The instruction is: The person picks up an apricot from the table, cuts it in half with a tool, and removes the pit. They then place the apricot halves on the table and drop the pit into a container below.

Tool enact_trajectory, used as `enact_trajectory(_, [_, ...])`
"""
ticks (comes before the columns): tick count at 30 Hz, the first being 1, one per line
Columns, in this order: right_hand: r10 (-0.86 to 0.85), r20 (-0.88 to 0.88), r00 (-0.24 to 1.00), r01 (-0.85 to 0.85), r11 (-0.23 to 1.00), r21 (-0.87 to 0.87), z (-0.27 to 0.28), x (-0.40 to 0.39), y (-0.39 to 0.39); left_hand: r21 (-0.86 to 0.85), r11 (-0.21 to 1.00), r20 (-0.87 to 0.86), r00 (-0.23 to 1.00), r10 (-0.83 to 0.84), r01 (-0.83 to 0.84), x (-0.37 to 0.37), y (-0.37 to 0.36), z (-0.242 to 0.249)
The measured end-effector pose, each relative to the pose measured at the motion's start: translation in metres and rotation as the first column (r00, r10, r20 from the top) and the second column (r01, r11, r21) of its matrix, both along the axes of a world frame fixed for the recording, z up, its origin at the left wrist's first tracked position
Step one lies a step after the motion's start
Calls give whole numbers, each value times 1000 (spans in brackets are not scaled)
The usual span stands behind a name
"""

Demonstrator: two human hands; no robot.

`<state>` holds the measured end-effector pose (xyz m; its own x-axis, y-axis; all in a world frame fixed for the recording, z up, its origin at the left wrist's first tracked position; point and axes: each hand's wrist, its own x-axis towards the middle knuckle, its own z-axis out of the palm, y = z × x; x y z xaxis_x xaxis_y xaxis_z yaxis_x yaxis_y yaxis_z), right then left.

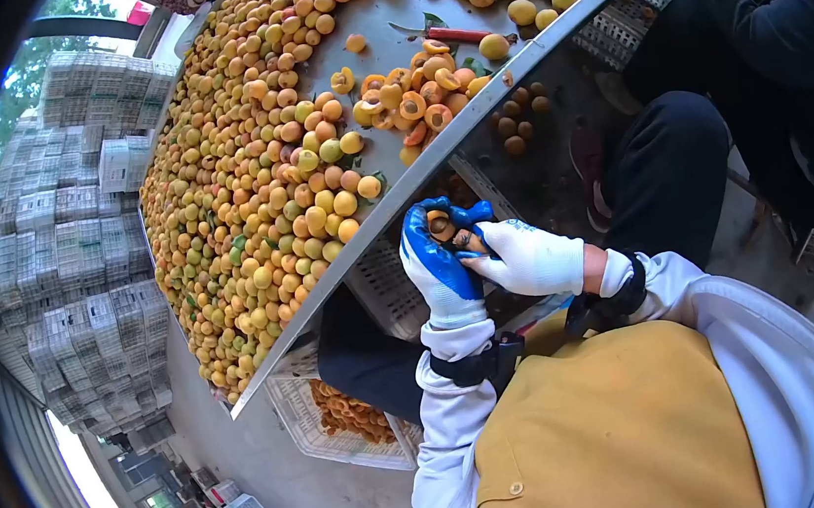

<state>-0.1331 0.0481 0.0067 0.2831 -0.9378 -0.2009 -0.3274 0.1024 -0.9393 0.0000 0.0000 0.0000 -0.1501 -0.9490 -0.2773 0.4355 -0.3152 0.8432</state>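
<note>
Just below the table's edge, my two gloved hands meet around an apricot [440,226] that is cut open, with a dark brown centre showing. My left hand [440,265], in a white glove with a blue coating, is wrapped round it from the left. From the right, my right hand [532,259] pinches at the fruit's lower side, where an orange-brown piece shows between the fingers. Its fingertips are partly hidden. On the metal table [313,70] near my hands lies a heap of halved apricots [415,94]. A knife with a red handle [458,33] rests beyond them.
Whole apricots [260,180] cover much of the table. Below it stands a white crate [311,428] with apricot halves [349,414]. Stacked crates [76,219] rise at the left. Another person's dark-clothed leg [670,162] is at the right. Several brown fruits [513,129] lie under the table edge.
</note>
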Motion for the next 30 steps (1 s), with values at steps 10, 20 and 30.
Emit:
enact_trajectory(10, [-205,791,576,-245,880,407,9,-9,4,-357,931,-21,995,-93,80,-5,8,-7])
enact_trajectory(20, [-127,525,842,16,978,210,-15,1,2,24,999,-273,961,-32,40,9,0,-7])
enact_trajectory(30, [-178,382,907,124,979,161,-3,2,1,-65,995,-305,948,-94,77,2,2,-15])
